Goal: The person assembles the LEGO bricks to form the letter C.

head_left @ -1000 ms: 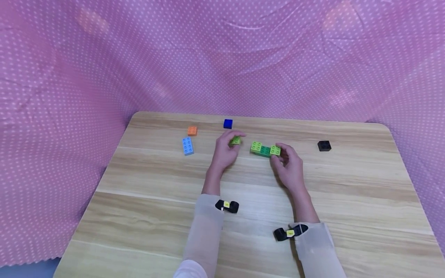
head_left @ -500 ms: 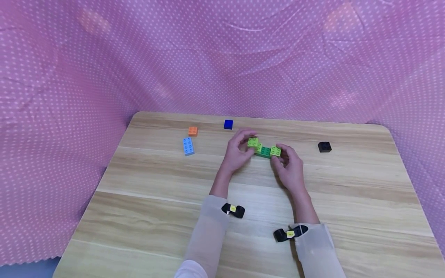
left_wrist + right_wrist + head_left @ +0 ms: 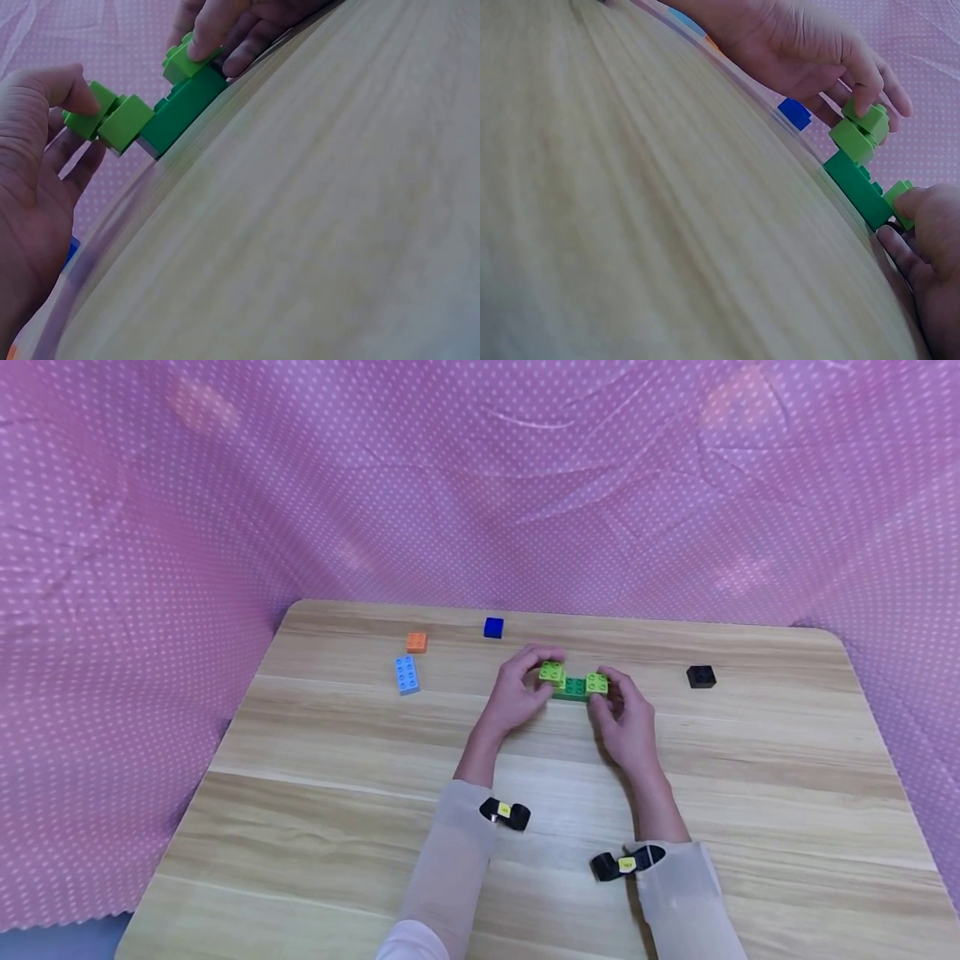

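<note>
My left hand (image 3: 519, 692) pinches a lime green brick (image 3: 552, 672) between thumb and fingers. It sits on top of a second lime brick (image 3: 126, 124), slightly tilted, with a narrow gap between the two in the right wrist view. That second brick is on the left end of a longer dark green brick (image 3: 575, 687), which lies on the table. At the dark green brick's right end, another lime brick (image 3: 597, 683) is gripped by the thumb and fingers of my right hand (image 3: 628, 720). Some fingertips are hidden behind the bricks.
A dark blue brick (image 3: 493, 627) lies at the back of the wooden table (image 3: 315, 827). An orange brick (image 3: 417, 642) and a longer light blue brick (image 3: 407, 675) are to the left, a black brick (image 3: 701, 677) to the right. A pink dotted curtain (image 3: 480, 485) hangs behind.
My left hand has carried its lime brick rightward and onto the lime brick at the left end of the assembly. The right hand has kept its grip, and the assembly has turned slightly.
</note>
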`<act>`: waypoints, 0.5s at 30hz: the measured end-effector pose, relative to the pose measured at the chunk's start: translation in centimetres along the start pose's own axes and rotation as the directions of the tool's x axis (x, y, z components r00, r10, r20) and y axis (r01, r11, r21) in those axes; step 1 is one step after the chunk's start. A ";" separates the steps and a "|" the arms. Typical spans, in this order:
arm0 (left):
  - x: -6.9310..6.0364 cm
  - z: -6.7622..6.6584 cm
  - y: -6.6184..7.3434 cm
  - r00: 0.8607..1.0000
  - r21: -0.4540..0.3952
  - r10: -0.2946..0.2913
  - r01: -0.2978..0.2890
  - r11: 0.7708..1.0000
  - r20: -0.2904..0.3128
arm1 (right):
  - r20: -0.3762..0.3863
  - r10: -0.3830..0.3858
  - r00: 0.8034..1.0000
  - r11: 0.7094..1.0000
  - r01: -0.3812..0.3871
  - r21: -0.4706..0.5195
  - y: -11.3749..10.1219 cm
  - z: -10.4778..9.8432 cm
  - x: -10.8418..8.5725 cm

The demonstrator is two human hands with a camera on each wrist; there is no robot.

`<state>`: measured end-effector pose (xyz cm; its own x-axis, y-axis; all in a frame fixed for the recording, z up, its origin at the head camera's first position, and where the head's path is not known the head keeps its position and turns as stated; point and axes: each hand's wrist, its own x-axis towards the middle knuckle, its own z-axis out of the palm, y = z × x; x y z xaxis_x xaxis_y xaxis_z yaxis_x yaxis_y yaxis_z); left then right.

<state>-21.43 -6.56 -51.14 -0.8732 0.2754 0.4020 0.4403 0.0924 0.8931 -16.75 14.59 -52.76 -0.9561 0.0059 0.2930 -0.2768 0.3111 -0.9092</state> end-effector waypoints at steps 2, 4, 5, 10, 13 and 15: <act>-0.1 0.0 0.0 1.000 0.014 -0.001 0.001 1.000 0.010 | 0.004 0.007 1.000 1.000 -0.007 -0.012 0.0 0.0 0.0; -0.2 -0.1 0.0 1.000 0.026 -0.002 0.001 1.000 0.015 | 0.010 0.015 1.000 1.000 -0.015 -0.025 0.0 0.0 0.0; -0.2 -0.1 -0.1 1.000 0.024 -0.002 0.002 1.000 0.017 | 0.013 0.018 1.000 0.999 -0.018 -0.026 -0.1 0.0 0.0; -0.3 -0.1 -0.1 1.000 0.016 -0.006 0.006 1.000 0.019 | 0.020 0.024 1.000 1.000 -0.023 -0.019 -0.2 0.0 -0.1; -0.2 -0.1 -0.2 1.000 0.017 -0.013 0.013 1.000 0.025 | 0.021 0.015 1.000 1.000 -0.015 -0.015 -0.3 0.0 -0.1; -0.2 -0.1 -0.2 0.999 0.027 -0.041 0.040 0.999 0.030 | 0.022 0.015 1.000 1.000 -0.014 -0.011 -0.3 0.1 -0.1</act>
<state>-21.34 -6.76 -51.43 -0.8840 0.2996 0.3588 0.4103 0.1296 0.9027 -16.55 14.44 -52.51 -0.9619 -0.0106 0.2732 -0.2620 0.3214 -0.9100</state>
